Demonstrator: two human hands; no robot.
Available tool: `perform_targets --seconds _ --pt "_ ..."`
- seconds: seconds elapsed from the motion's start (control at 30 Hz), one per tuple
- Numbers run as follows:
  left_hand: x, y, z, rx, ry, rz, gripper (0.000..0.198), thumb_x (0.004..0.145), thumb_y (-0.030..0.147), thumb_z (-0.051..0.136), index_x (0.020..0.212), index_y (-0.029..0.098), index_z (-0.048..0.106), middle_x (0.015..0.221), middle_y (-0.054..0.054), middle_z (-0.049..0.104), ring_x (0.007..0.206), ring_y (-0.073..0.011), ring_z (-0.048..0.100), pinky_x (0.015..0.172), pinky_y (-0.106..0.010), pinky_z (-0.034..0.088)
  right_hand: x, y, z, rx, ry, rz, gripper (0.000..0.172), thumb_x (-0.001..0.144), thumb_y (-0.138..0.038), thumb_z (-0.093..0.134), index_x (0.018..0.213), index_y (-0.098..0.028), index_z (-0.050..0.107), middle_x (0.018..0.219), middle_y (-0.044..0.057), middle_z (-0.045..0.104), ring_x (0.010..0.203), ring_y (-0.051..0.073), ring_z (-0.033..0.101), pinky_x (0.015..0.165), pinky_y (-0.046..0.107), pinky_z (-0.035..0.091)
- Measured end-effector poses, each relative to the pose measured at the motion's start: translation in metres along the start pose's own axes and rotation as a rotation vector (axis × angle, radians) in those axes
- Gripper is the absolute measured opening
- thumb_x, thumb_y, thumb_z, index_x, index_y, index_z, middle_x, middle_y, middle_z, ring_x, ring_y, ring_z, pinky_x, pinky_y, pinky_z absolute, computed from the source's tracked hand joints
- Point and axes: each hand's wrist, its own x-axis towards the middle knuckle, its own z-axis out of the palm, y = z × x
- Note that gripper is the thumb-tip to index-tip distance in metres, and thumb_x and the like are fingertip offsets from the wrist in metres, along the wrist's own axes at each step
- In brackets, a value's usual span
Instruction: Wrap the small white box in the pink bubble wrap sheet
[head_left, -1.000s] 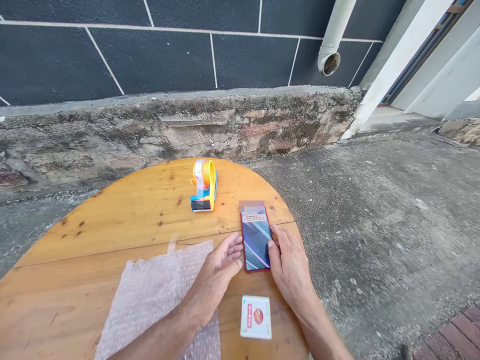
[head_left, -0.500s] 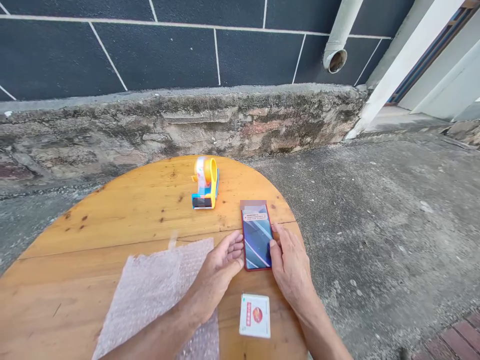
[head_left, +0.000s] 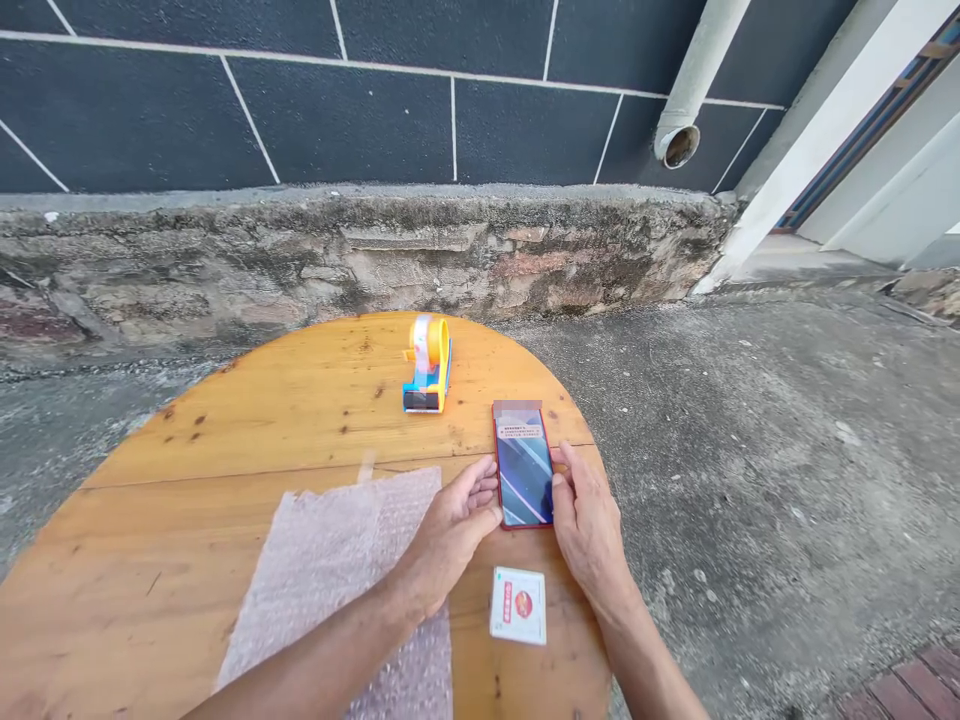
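Note:
A smartphone (head_left: 525, 480) with a red-edged case lies flat, screen up, on the round wooden table (head_left: 262, 430). My left hand (head_left: 463, 510) is beside its left edge, fingers loosely curved and not closed around it. On the opposite side, my right hand (head_left: 589, 520) rests along the right edge, thumb near the screen's side and fingers apart. Whether the fingertips press on the case I cannot tell. A small white box (head_left: 518, 606) with a red design sits just below the phone. Under my left forearm a sheet of bubble wrap (head_left: 330, 560) is spread out.
Farther back on the table stands a yellow and blue tape dispenser (head_left: 427, 365) with a roll of tape. A strip of clear tape (head_left: 366, 467) lies at the bubble wrap's top edge. Beyond the table are a stone-based wall (head_left: 420, 260) and a drainpipe (head_left: 690, 100).
The camera view has shifted slightly, so the table things appear a little farther right. Both hands stay beside the phone, with almost no movement relative to it.

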Motion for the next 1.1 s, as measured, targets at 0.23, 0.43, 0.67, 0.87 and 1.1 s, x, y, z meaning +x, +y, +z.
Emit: perform_targets --seconds 0.23,0.43,0.67,0.87,1.1 --pt "0.0 -0.002 0.0 -0.032 0.024 0.01 0.055 0.07 0.014 0.061 0.125 0.018 0.059 0.13 -0.01 0.06 0.124 -0.0259 0.051 0.11 -0.042 0.036 -0.001 0.0 0.004 -0.067 0.007 -0.041 0.049 0.089 -0.017 0.037 0.137 -0.014 0.042 0.117 0.013 0.065 0.103 0.026 0.061 0.093 0.046 0.047" --pt "-0.001 -0.001 0.0 -0.028 0.028 0.031 0.057 0.065 0.009 0.06 0.122 0.017 0.062 0.129 -0.009 0.061 0.122 -0.025 0.053 0.11 -0.041 0.034 -0.001 0.001 0.004 -0.117 0.0 -0.088 0.049 0.086 -0.015 0.04 0.134 -0.014 0.045 0.118 0.014 0.064 0.103 0.027 0.059 0.095 0.047 0.045" --pt "-0.001 -0.002 0.006 -0.055 0.038 0.069 0.05 0.064 0.013 0.061 0.114 0.014 0.064 0.125 -0.012 0.063 0.117 -0.0256 0.055 0.106 -0.04 0.037 -0.001 0.0 0.005 -0.005 0.106 0.035 0.047 0.087 -0.015 0.034 0.132 -0.008 0.045 0.114 0.017 0.063 0.102 0.025 0.06 0.095 0.044 0.045" --pt "0.002 -0.006 0.006 -0.047 0.035 0.085 0.053 0.063 0.013 0.06 0.116 0.013 0.062 0.128 -0.014 0.061 0.118 -0.025 0.054 0.106 -0.04 0.036 0.001 0.001 0.007 0.057 0.194 0.006 0.043 0.09 -0.015 0.031 0.129 -0.006 0.047 0.112 0.018 0.063 0.106 0.024 0.058 0.096 0.042 0.045" --pt "0.005 -0.013 0.001 -0.018 -0.002 0.128 0.056 0.063 0.011 0.057 0.119 0.014 0.061 0.131 -0.013 0.059 0.121 -0.0275 0.053 0.107 -0.043 0.036 0.002 0.005 0.011 0.043 0.199 -0.022 0.043 0.088 -0.013 0.033 0.128 -0.011 0.049 0.108 0.014 0.066 0.102 0.025 0.059 0.094 0.043 0.045"
